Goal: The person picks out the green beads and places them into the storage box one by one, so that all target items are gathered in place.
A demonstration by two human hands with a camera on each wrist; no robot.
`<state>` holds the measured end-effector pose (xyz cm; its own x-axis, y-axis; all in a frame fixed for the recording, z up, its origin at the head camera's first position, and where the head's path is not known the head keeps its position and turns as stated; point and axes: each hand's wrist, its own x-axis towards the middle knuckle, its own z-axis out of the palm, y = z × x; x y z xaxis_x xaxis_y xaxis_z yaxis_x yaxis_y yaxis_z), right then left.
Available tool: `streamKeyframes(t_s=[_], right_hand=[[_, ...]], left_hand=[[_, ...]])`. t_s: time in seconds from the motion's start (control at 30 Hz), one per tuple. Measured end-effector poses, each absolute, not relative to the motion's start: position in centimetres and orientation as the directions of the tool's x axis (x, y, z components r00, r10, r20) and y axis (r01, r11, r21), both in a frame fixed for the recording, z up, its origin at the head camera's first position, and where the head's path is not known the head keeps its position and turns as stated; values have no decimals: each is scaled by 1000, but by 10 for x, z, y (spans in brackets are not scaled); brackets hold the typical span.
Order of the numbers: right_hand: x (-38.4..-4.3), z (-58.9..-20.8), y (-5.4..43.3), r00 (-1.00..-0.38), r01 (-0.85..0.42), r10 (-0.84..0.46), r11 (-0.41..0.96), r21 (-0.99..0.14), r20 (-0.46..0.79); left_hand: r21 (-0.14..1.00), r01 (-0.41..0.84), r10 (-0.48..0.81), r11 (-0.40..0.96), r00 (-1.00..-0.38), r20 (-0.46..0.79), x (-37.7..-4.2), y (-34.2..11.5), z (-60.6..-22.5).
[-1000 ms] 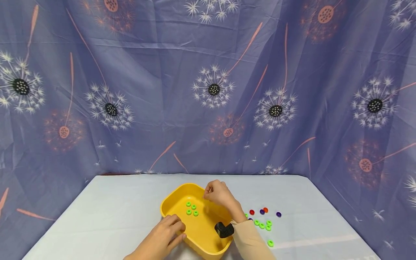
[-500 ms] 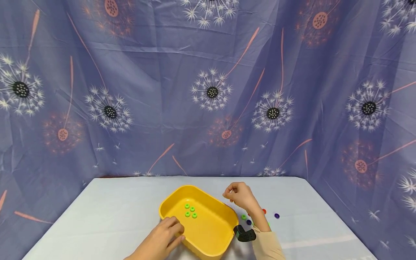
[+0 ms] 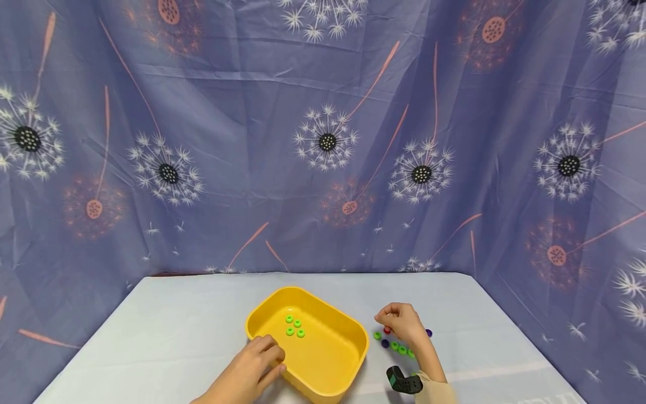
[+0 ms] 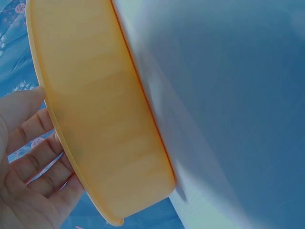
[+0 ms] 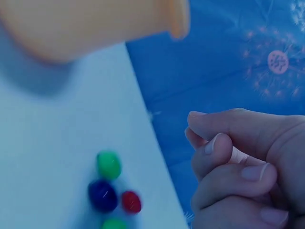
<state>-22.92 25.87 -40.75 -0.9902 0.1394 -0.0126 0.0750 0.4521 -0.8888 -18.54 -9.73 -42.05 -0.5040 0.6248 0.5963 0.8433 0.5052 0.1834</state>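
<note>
In the head view, my left hand (image 3: 252,362) rests at the near left side of a yellow plastic tray (image 3: 328,359). The left wrist view has its thumb on the rim and its fingers behind it, gripping the tray wall. Several green ring-shaped beads (image 3: 290,331) lie on the tray floor. To the right of the tray, my right hand (image 3: 405,324) hovers over loose beads, fingers curled and thumb against the index finger. Nothing shows between its fingertips in the right wrist view. Below it there are a red bead (image 5: 131,202), a dark blue bead (image 5: 103,195) and green beads (image 5: 109,164).
A white-covered table (image 3: 181,325) bears the tray and beads. More green beads (image 3: 402,350) and a purple bead (image 3: 429,333) lie around the right forearm, which hides part of the group. A blue-purple dandelion-print curtain (image 3: 252,140) hangs behind and at both sides.
My right hand has moved from above the tray out to the right, over the loose beads, and lower. The left hand stays at the tray rim. The green beads inside look the same.
</note>
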Motion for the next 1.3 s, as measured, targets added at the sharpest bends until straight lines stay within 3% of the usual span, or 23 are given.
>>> streamKeyframes(t_s=[0.37,0.73,1.3], right_hand=[[-221,-431,291,-965,155,262,519,-841,-16],[-208,-438,322,-973,189,210,482,-856,-97],[-205,-439,327,-952,242,291,504,-829,-101]], left_hand=[[161,845,620,509,-490,613,-185,-96,-421],[168,848,617,504,-489,617,-186,-97,-422],[173,843,621,510,-500,603,-186,-97,-422]])
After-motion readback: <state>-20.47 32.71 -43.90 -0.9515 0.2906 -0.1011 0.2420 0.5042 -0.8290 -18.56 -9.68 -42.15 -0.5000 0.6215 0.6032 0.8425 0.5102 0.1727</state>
